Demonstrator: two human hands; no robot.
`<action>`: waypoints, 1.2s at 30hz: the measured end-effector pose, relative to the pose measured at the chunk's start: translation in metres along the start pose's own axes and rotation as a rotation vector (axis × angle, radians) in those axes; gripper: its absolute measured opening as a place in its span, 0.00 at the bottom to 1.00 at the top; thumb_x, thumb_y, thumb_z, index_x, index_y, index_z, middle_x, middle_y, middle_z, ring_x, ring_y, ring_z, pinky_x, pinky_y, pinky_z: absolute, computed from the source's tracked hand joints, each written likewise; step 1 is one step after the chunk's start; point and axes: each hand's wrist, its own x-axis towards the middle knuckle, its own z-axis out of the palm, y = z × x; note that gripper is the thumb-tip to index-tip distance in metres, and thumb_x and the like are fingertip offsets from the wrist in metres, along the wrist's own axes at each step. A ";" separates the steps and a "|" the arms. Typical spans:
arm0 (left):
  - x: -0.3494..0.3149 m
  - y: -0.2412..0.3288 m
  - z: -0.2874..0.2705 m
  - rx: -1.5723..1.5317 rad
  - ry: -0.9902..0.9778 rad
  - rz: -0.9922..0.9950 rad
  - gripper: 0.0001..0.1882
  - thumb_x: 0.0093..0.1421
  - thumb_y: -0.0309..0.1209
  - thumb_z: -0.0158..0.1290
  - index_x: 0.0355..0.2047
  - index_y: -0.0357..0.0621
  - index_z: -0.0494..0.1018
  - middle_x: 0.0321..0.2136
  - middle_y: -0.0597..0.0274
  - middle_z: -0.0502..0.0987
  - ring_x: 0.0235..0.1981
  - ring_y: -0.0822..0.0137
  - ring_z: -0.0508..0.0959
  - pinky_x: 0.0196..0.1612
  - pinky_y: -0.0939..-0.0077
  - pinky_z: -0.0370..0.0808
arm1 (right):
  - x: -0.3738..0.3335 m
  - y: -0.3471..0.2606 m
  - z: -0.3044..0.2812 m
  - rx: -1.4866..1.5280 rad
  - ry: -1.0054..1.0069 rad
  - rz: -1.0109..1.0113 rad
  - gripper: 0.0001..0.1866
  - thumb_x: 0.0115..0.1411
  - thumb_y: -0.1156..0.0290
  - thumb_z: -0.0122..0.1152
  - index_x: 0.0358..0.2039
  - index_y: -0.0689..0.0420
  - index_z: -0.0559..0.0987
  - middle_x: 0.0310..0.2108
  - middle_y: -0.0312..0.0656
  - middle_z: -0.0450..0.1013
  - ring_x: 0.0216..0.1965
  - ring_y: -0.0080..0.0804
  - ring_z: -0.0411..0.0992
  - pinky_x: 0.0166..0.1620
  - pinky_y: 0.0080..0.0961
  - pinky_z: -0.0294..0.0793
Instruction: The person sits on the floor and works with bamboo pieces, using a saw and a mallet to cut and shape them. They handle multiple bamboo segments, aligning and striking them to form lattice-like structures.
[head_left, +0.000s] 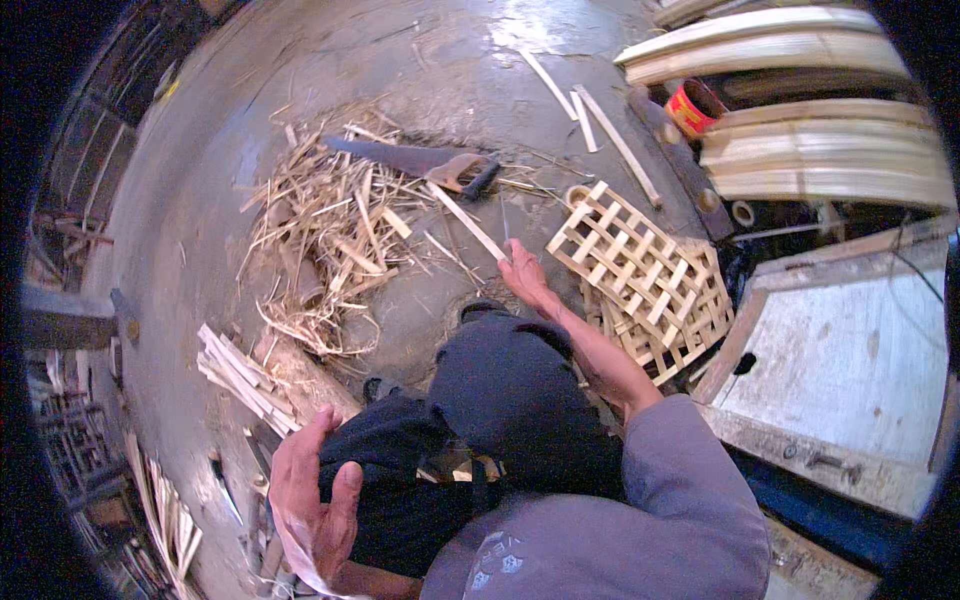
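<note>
My right hand (522, 274) reaches forward over the floor, closed on the end of a pale bamboo strip (466, 220). A thin grey blade-like piece (506, 218) also sticks up at its fingers; its handle is hidden. To the left, my left hand (315, 495) is raised beside my dark-clad leg, fingers stretched and thumb apart, holding nothing visible. Beyond the strip's far end, a handsaw (410, 158) with a worn handle lies on a heap of bamboo shavings (335, 225). Woven bamboo lattice panels (650, 275) lie right of my right hand.
Cut strips (245, 380) lie by a log (300, 378) near my left hand, with a knife (225, 488) on the floor. At right are split bamboo bundles (820, 150), a red tin (693, 108) and a pale board in a wooden frame (850, 345). Loose strips (620, 148) lie ahead.
</note>
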 end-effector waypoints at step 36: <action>0.139 -0.156 0.193 -1.214 -0.053 -0.458 0.20 0.67 0.39 0.45 0.54 0.42 0.62 0.44 0.57 0.75 0.40 0.65 0.77 0.43 0.71 0.75 | -0.060 -0.100 -0.042 -0.037 -0.411 -0.799 0.24 0.61 0.62 0.52 0.59 0.47 0.67 0.30 0.44 0.67 0.31 0.39 0.71 0.34 0.31 0.74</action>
